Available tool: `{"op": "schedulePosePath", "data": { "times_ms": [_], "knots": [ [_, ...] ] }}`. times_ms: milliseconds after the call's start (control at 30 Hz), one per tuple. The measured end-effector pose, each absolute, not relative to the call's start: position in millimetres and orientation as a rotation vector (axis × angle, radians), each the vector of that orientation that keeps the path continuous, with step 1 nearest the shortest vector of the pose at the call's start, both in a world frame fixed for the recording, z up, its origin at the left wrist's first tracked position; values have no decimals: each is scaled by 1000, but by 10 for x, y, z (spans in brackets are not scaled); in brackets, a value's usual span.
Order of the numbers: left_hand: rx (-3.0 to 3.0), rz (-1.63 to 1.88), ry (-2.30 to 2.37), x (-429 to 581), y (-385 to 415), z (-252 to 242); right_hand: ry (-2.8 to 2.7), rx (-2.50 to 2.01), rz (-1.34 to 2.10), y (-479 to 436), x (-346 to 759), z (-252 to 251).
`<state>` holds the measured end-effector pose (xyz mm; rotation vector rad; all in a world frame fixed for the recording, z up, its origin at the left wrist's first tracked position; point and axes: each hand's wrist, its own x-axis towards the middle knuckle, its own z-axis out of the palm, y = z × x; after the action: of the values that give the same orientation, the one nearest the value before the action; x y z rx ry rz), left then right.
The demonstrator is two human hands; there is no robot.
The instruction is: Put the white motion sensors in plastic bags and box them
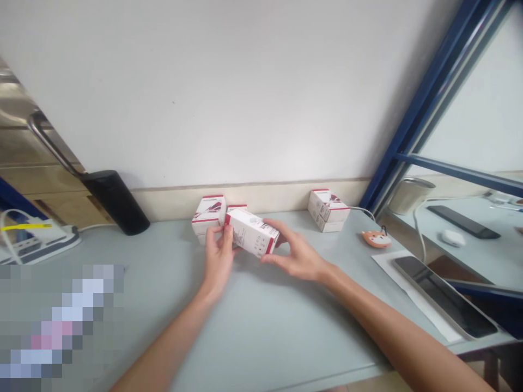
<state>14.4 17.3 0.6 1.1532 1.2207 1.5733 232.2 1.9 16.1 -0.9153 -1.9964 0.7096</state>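
Observation:
A white and red printed carton [251, 233] lies tilted in the air over the pale grey desk [261, 321]. My left hand [218, 258] grips its left end with the fingers on the near face. My right hand [296, 256] reaches in from the right, its thumb and fingers against the carton's right end. Behind them, against the wall, stands a stack of similar cartons [208, 214], partly hidden by my left hand and the held carton. A further carton [237, 207] shows only as a top edge. Another stack [328, 210] sits to the right.
A black handle [116, 201] on a metal rod leans at the left, beside a white power strip [41, 239]. To the right are an orange fox-shaped trinket [376, 238] and a dark tablet [445, 296] on white paper. A blue frame [425, 103] rises at the far right.

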Motion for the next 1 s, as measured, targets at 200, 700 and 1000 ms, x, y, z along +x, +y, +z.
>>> {"op": "schedulePosePath", "data": {
  "times_ms": [200, 700, 1000],
  "knots": [
    [1624, 1755, 1550, 7, 270, 27, -1924, -1093, 291, 55, 2378, 157],
    [1308, 1628, 1402, -480, 626, -39, -2174, -1324, -193, 58, 2136, 59],
    [1325, 1670, 1340, -577, 741, -140, -2292, -1259, -260, 566, 1599, 182]
  ]
}}
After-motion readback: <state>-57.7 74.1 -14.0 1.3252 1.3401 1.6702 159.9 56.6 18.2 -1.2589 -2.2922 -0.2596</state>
